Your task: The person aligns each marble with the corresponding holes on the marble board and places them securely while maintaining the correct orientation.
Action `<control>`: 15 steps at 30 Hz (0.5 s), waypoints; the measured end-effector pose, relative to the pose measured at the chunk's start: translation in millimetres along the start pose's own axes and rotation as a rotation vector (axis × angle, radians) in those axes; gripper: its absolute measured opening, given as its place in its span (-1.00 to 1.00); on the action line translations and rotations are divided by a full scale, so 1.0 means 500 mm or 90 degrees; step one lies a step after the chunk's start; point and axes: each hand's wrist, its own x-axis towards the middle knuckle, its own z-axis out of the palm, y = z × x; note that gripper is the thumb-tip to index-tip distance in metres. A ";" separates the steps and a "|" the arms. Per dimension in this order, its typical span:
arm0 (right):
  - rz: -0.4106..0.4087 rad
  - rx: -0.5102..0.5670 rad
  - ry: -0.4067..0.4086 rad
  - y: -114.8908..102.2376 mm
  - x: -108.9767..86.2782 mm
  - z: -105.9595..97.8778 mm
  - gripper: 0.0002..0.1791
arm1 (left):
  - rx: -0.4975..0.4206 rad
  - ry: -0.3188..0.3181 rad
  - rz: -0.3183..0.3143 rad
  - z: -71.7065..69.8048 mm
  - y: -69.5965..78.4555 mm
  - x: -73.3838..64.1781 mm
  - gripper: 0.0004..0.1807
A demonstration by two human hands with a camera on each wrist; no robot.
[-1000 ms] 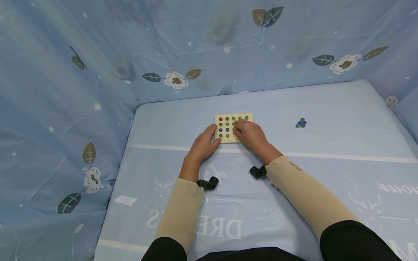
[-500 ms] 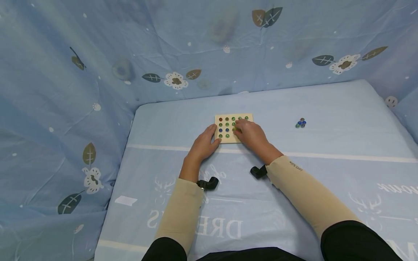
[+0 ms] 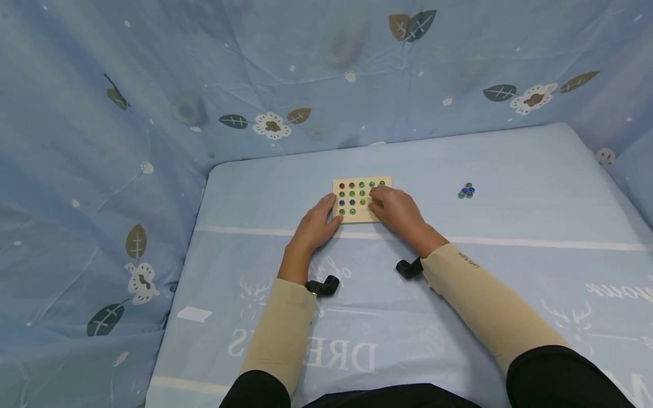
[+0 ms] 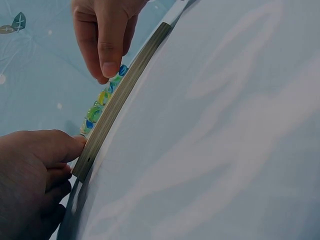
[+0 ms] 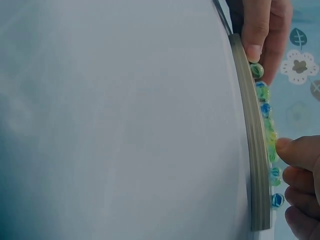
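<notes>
Has eased the right hand [image 3: 397, 209] slightly toward three o'clock over the last half second, off the third column of the pale board [image 3: 364, 218], baring more fully the yellow-green marble [image 3: 363, 202] and, just beyond at twelve o'clock, the green marble [image 3: 362, 193]. Suggests, as a judgement, a marble pressed or adjusted in that column and then let be. Has the board lying flat on the blue cloth [image 3: 275, 192], straight ahead at twelve o'clock, with no clear shift apart from a slight sway of the head view. Grips the board at its eight o'clock corner with the left hand [image 3: 315, 222], thumb at the near edge and fingers along the nine o'clock side, probably to steady it. Holds thumb and bent fingers of the right hand near one another at the marbles, around four o'clock from the board's middle; cannot tell from any view of a marble between those fingertips, nor of the spots beneath the hand. Shows two green marbles [image 3: 352, 211] in the nearest row, toward seven o'clock, and bare board just beside at six. Leaves the loose marbles [image 3: 465, 191] in the same small cluster as a moment ago, well apart from the board at three o'clock; points, by judgement, to none taken from there in this interval.
</notes>
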 end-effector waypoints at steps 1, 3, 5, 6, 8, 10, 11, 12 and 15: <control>-0.001 0.003 0.002 0.002 -0.001 -0.001 -0.58 | 0.000 0.001 0.002 0.000 -0.001 0.000 -0.29; -0.001 0.006 0.009 0.006 -0.004 -0.004 -0.59 | -0.003 0.001 0.003 0.000 -0.001 0.001 -0.29; -0.002 0.009 0.017 0.009 -0.007 -0.008 -0.59 | -0.006 0.000 0.004 0.000 -0.001 0.001 -0.29; -0.001 0.009 0.020 0.011 -0.008 -0.010 -0.59 | -0.007 0.000 0.004 0.000 -0.001 0.000 -0.29; 0.004 0.008 0.024 0.015 -0.011 -0.016 -0.59 | -0.008 -0.001 0.004 0.001 0.000 0.000 -0.29; 0.006 0.001 0.027 0.021 -0.013 -0.023 -0.59 | -0.007 -0.002 0.005 0.001 0.001 0.000 -0.29; 0.008 -0.004 0.027 0.024 -0.014 -0.027 -0.59 | -0.008 -0.002 0.005 0.001 0.001 -0.001 -0.29; 0.012 -0.003 0.027 0.028 -0.016 -0.032 -0.59 | -0.010 -0.002 0.007 0.000 0.001 -0.001 -0.29; 0.026 -0.004 0.027 0.041 -0.018 -0.046 -0.58 | -0.014 -0.001 0.009 0.000 0.000 -0.001 -0.29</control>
